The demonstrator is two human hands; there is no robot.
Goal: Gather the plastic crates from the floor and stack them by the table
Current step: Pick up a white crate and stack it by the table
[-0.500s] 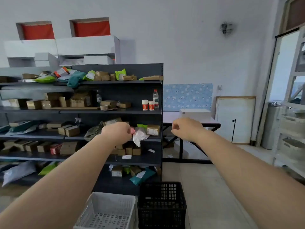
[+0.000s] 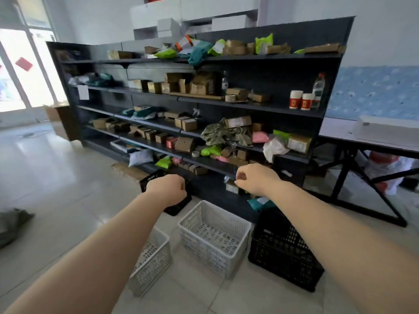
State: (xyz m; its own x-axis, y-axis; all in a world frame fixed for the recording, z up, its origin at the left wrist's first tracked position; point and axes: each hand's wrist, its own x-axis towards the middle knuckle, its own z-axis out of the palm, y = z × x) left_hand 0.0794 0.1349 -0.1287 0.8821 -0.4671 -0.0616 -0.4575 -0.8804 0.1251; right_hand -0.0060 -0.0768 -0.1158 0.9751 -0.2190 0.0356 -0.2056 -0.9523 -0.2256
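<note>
Tiled floor [image 2: 56,177], four crates [image 2: 214,234], cluttered shelving [image 2: 260,64]

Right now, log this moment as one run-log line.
left hand: empty fist, raised | right hand: empty, raised | crates on floor by shelf: white, white, black, black | none stacked

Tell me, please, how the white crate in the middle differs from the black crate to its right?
The middle white crate shows in full, its empty inside visible; the black crate is partly hidden by the right forearm. The white one stands further from the table than the black one. Both sit upright on the floor, with perforated walls.
</note>
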